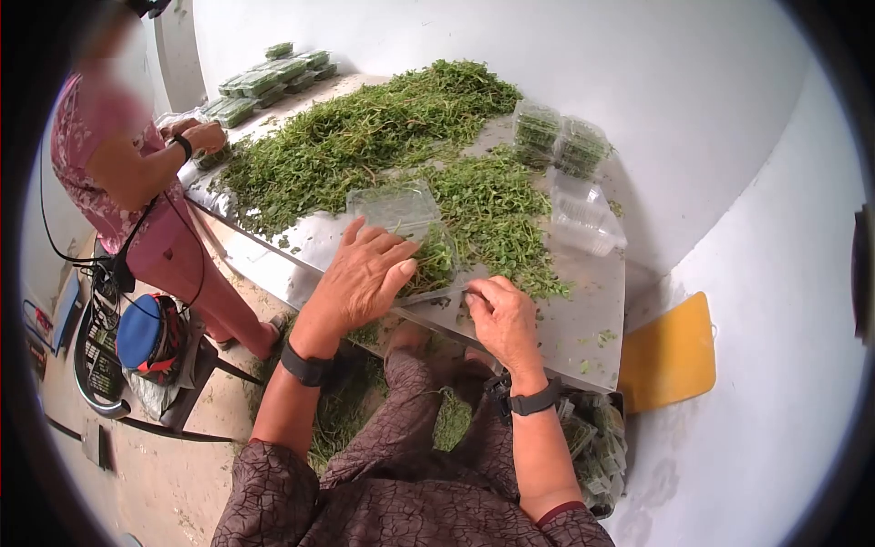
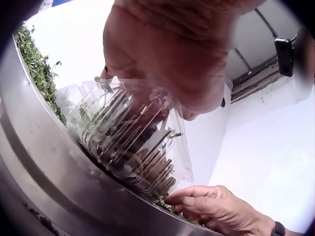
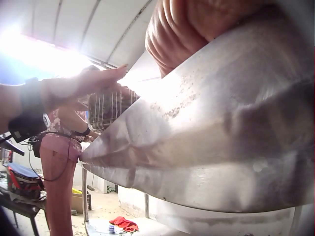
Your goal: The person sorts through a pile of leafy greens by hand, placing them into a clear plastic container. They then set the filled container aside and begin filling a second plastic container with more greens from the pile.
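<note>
A clear plastic clamshell box [image 1: 428, 294] stands at the near edge of the metal table, its lid [image 1: 394, 206] folded back. Leafy green sprigs [image 1: 436, 255] fill it. My left hand [image 1: 360, 278] lies over the box with fingers stretched across the greens; through the ribbed wall of the box [image 2: 123, 132] the left wrist view shows fingers inside. At the box's right corner is my right hand [image 1: 506, 324], its fingers bent and their tips low by the tabletop. A few green bits lie at those fingertips; I cannot tell whether they are pinched.
Loose greens [image 1: 365, 137] heap across the table [image 1: 583, 328]. Filled boxes [image 1: 583, 146] and stacked clear trays [image 1: 583, 214] stand at the right, more packed boxes [image 1: 273, 77] at the far left. Another person [image 1: 146, 173] works at the left. A yellow board [image 1: 670, 356] leans by the wall.
</note>
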Motion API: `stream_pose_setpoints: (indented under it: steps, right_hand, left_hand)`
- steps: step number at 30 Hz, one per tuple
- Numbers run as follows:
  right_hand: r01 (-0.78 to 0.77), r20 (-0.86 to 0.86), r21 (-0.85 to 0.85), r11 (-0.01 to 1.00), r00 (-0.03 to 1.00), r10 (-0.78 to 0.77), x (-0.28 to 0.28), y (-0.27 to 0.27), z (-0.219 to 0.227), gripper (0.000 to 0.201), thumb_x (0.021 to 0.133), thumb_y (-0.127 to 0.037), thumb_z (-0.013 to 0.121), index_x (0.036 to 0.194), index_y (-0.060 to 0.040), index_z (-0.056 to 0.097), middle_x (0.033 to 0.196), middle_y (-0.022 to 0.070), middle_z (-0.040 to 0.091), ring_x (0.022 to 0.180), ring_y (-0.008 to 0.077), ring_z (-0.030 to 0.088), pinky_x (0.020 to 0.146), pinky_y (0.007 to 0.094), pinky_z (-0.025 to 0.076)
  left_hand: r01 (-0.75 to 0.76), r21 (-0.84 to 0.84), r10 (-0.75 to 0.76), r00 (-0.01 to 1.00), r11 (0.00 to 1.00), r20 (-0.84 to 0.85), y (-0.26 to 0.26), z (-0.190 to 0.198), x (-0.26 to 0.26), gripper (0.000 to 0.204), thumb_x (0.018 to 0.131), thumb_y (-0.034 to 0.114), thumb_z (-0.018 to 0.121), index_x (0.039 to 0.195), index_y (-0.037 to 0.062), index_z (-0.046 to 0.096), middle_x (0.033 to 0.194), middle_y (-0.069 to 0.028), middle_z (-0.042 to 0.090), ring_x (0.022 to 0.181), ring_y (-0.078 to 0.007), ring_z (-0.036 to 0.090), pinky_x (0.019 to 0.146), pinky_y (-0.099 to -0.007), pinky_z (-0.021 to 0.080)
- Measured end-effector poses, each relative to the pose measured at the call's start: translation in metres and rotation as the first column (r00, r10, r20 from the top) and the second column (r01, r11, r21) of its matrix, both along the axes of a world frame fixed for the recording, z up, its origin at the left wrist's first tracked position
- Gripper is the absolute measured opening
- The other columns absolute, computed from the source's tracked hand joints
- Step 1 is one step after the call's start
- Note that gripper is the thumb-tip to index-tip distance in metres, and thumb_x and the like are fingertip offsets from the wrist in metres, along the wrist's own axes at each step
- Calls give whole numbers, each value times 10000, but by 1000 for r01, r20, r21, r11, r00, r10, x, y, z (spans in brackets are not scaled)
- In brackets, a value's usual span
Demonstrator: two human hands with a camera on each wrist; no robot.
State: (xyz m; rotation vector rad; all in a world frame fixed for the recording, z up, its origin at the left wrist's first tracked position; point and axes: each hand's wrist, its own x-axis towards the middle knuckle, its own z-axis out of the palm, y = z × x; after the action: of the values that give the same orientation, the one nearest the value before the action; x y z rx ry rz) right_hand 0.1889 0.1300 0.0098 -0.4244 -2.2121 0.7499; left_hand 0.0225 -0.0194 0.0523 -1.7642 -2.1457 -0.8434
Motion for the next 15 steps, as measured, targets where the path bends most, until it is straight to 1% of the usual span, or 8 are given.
stream_pose_setpoints:
  steps: [2,4,5,6,8,12,13,15]
  right_hand:
    - [-8,-10,6,1000,1000,8,0,0,-1,118,798,-72,632,903,-42,678,801,111,638,691,299,635,629,361,494]
    - [-5,-5,-8,1000,1000,5,0,-2,1,117,800,-72,633,904,-42,677,798,110,637,690,297,634,629,359,493]
    - [-9,0,-22,1000,1000,9,1,-2,1,116,802,-72,633,905,-41,676,796,109,635,690,295,633,629,358,492]
    - [-10,4,-17,1000,1000,10,1,-2,1,116,802,-72,633,905,-41,676,796,109,635,690,295,633,629,358,492]
    - [-10,-4,4,1000,1000,10,0,-1,0,115,802,-64,632,905,-38,676,786,105,632,678,290,630,620,352,491]
    - [-27,18,-24,999,999,27,0,3,2,123,804,-72,639,915,-31,674,814,113,646,676,267,641,619,344,491]
    - [-43,36,-116,992,998,48,1,6,5,142,809,-85,643,937,-32,674,828,120,656,682,252,650,627,335,496]
    - [-56,59,-201,978,996,69,1,15,17,162,814,-98,647,959,-33,674,841,127,667,689,238,658,636,325,501]
  left_hand:
    - [-5,-14,6,999,1000,39,-7,4,-3,475,982,350,302,1151,30,609,1145,-154,594,1128,-319,496,1099,-481,226]
    - [-85,209,66,993,974,95,-12,-4,-9,486,984,367,302,1150,29,609,1199,-155,571,1159,-332,483,1084,-460,262]
    - [-154,258,134,987,954,92,-14,-10,-12,444,991,335,332,1136,22,611,1208,-154,565,1152,-327,500,1028,-415,348]
    - [-156,262,135,986,952,96,-14,-16,-16,444,991,335,332,1136,22,611,1208,-154,565,1152,-327,500,1028,-415,348]
    - [-233,391,83,928,890,365,-14,-29,-29,413,974,316,387,1109,-13,597,1178,-195,566,1107,-356,517,956,-413,405]
    - [-246,439,112,945,864,307,-10,-43,-51,224,934,135,500,1075,-10,596,1097,-187,598,1004,-334,586,869,-368,464]
    - [-238,465,126,958,853,259,-8,-45,-55,178,911,63,520,1055,-7,596,1058,-184,610,938,-313,608,814,-350,482]
    - [-255,432,128,945,865,301,-6,-48,-62,188,935,96,503,1068,1,596,1045,-162,609,895,-269,618,782,-337,487]
